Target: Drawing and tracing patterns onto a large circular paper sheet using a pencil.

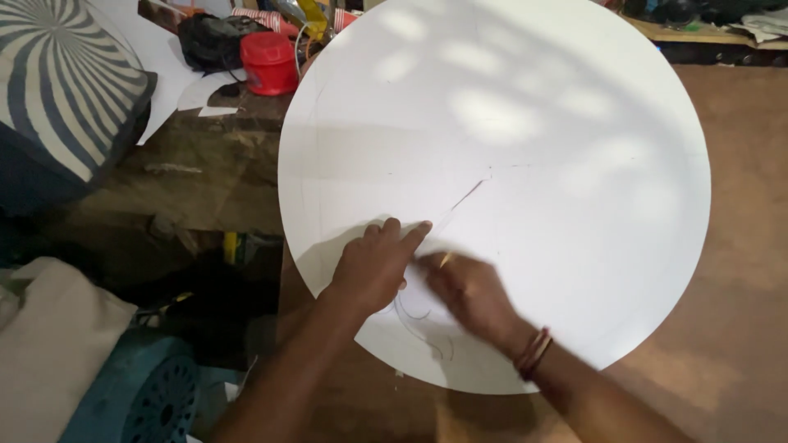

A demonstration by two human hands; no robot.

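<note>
Far left of the left hand: striped cushion (57, 82), grey and cream, soft and rounded; below it pale cloth (49, 344) and a blue perforated plastic piece (152, 394). Up and left of the left hand: red plastic jar (269, 63) with lid on, among dark clutter and white paper offcuts (205, 90).

Left hand (375, 267): flat on the white round board (501, 164), fingers together and extended, forefinger pointing up-right, pressing the surface; clamped on nothing. Board large, circular, smooth and matt, lying under both hands across the brown worktop (739, 246), lower edge near the wrists.

Between the hands: thin straight pencil line (464, 199) running up-right from the forefinger toward the board's centre, meeting fainter lines there. Just below the hands: curved pencil marks (414, 316), several arcs.

Right hand (468, 291): blurred, closed around a slim pencil-like tool (444, 259), yellowish tip just visible and touching the board beside the left forefinger. Thread bracelet (533, 353) on the right wrist.

Progress, as judged: marking-out at an early stage; only one radius and a few curves drawn in the lower-left sector, remainder of the face blank.
</note>
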